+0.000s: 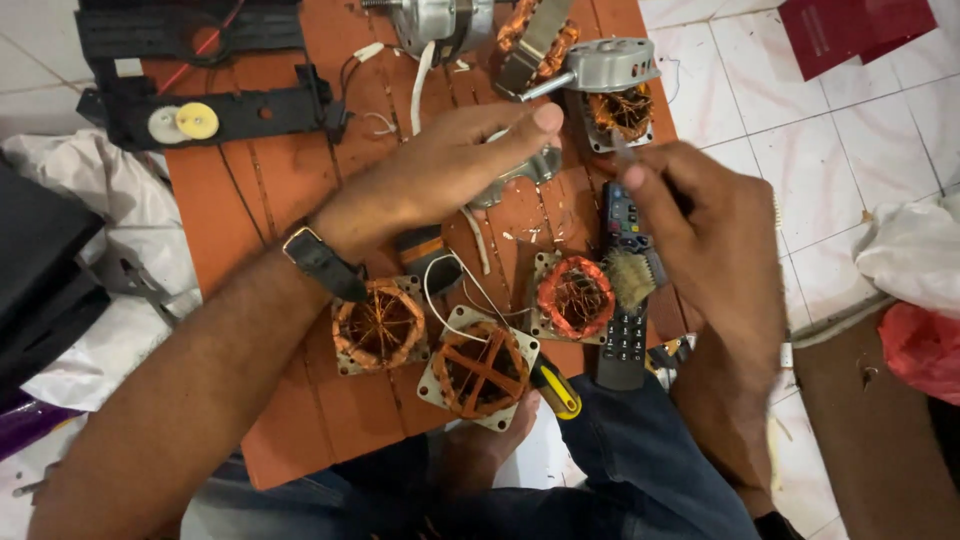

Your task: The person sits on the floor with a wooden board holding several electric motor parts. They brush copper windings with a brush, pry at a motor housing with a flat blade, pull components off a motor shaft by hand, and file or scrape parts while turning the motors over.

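My left hand [440, 170], with a dark-strapped watch on its wrist, reaches across an orange wooden board [260, 210] and grips a grey metal motor cover [525, 170]. My right hand [710, 240] is closed around a thin metal tool [620, 148]. The tool's blurred tip points up at a small motor with copper windings [620, 105]. Both hands meet near the board's upper right. Below them lie three square stators with copper coils [380, 325], [480, 370], [575, 297].
A dark remote control [625, 330] and a small brush [632, 278] lie under my right hand, with a yellow-handled screwdriver [555, 388] nearby. A black plastic frame [240, 110] sits top left. Another motor [440, 20] is at the top. White bags lie on the tiled floor [800, 130].
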